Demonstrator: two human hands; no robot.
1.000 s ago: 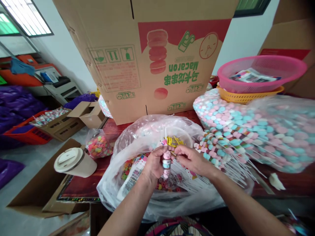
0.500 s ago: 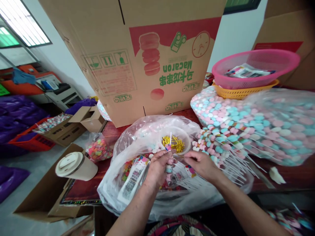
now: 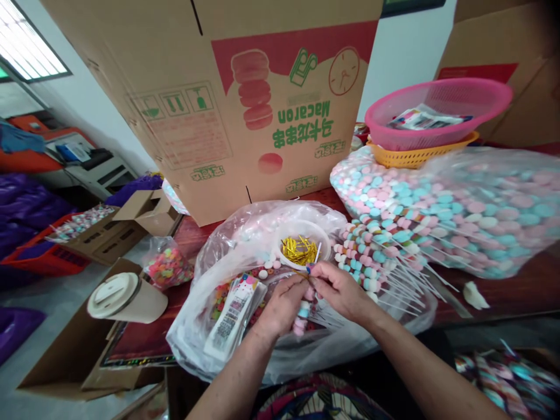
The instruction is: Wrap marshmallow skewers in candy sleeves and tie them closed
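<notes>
A wrapped marshmallow skewer (image 3: 301,322), pink, white and pale blue, hangs below my fingers with its white stick pointing up. My left hand (image 3: 283,304) is closed around the wrapper's gathered neck. Against it from the other side, my right hand (image 3: 340,290) pinches the same neck just below the stick. A thin gold twist tie (image 3: 300,273) shows at the fingertips; its ends are hidden. Behind the hands, a white bowl (image 3: 326,252) holds more gold ties. Printed wrappers (image 3: 234,318) lie stacked left of my left hand on a clear plastic bag (image 3: 188,326).
Unwrapped marshmallow skewers (image 3: 371,251) are heaped at right, before a big bag of marshmallows (image 3: 490,216). Pink (image 3: 380,131) and yellow baskets (image 3: 394,157) rest on that bag. A macaron carton (image 3: 175,140) stands behind. At left are a lidded cup (image 3: 149,300) and a candy bag (image 3: 168,267).
My right hand has come in from the right to meet my left at the skewer's neck. The stick now leans right, and the whole view has shifted slightly.
</notes>
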